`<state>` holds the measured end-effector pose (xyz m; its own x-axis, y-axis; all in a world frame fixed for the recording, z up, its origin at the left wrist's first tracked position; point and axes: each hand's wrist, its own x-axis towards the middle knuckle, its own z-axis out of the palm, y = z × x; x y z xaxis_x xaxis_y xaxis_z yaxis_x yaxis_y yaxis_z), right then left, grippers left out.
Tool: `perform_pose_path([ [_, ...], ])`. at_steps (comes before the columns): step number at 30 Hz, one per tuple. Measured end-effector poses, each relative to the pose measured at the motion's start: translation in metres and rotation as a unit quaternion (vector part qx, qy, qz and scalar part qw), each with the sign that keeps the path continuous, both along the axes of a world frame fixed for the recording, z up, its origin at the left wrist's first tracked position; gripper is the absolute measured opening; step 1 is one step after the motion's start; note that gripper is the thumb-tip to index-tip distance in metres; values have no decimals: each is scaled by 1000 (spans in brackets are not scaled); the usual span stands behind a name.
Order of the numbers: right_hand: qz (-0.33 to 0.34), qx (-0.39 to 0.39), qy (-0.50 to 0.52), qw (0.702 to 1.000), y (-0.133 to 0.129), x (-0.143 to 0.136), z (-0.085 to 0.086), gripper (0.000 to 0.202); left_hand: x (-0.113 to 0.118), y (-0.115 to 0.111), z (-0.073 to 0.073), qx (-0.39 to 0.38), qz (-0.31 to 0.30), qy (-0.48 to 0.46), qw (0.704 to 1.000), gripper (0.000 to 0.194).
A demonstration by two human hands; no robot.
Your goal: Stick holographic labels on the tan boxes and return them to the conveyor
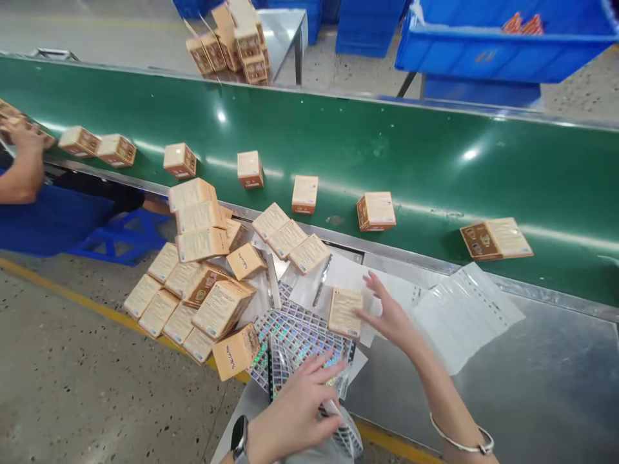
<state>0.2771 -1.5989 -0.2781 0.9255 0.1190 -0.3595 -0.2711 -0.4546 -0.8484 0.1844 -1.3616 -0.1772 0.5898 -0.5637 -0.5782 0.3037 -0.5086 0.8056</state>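
And up at the back, there's a big blue bin (pixel 464 55), orange bits (pixel 525 26) showing inside, a steel table (pixel 287 29) off to its left! Down here, a yellow line (pixel 62 287) crosses the speckled floor (pixel 62 361).

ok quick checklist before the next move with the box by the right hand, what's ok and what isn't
1. Nearest box, pale printed panel facing up: ok.
2. Right hand closed around that box: not ok; fingers are spread at its right edge, and contact is unclear.
3. Sticker sheets beside the left hand: ok.
4. Left hand holding a loose sticker: cannot tell.
5. Clear plastic sleeve apart from that box: ok, it lies off to the right.
6. Co-worker's hand away from both hands: ok, far left of the picture.
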Motion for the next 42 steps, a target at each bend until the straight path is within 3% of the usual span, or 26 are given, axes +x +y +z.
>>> perform_pose_path([
  [2, -81, -2, -38, 996, 0, -9, 11, 68, 8, -8, -10, 11, -44, -39, 998, 4],
  [5, -222, 56, 1, 973, 7, -31, 30, 39, 18, -14, -24, 19, -87, -123, 988, 10],
  [9, -358, 135, 81, 920, 31, -54, 38, 34, 26, -17, -41, 36, -132, -218, 966, 10],
  [13, -426, 132, 69, 892, 60, -57, 32, 30, 29, -19, -50, 39, -155, -229, 960, 8],
  [18, -432, 64, 24, 899, 79, -50, 35, 29, 36, -20, -49, 28, -152, -212, 965, 11],
  [27, -352, -2, 58, 934, 58, -40, 42, 32, 45, -19, -46, 8, -149, -179, 972, 15],
  [35, -365, -3, 45, 930, 63, -42, 42, 31, 44, -21, -46, 15, -159, -176, 971, 14],
  [42, -339, -65, 3, 938, 63, -44, 36, 28, 46, -21, -44, 19, -157, -185, 970, 17],
])
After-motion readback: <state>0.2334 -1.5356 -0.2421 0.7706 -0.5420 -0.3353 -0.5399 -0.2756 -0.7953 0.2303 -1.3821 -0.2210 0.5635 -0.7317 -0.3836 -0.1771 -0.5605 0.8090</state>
